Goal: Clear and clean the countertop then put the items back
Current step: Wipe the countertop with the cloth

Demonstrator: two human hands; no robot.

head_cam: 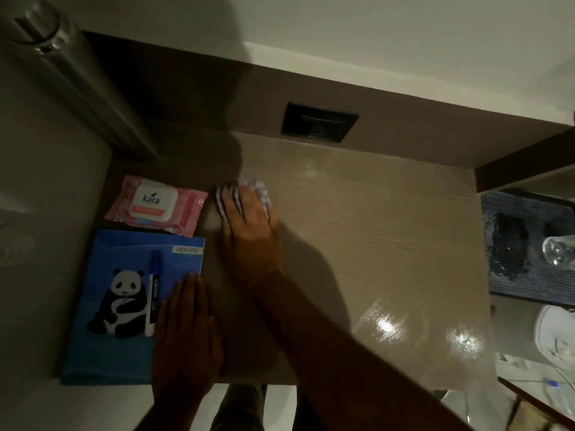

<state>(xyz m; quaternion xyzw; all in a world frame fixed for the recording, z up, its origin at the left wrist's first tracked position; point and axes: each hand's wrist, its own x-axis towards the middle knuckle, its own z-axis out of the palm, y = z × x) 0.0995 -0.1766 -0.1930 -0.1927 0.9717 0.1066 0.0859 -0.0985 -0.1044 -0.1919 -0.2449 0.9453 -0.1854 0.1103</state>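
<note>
Dim, soft-focus frame — glare patches on the countertop (404,325) at right, heavy shadow left, wide-angle bending at edges.

A dim room: pale wall (404,32) at the far side above a brown upstand holding a dark socket plate (319,122). Ceiling light glints on the glossy wood-grain worktop (389,219) near right.

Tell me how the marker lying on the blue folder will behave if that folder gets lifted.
The marker looks round and smooth, so it would probably roll. It lies loose on the blue folder, whose glossy face likely gives little grip, so a tilt could send it off. The folder seems thin and may flex if lifted by one edge.
</note>
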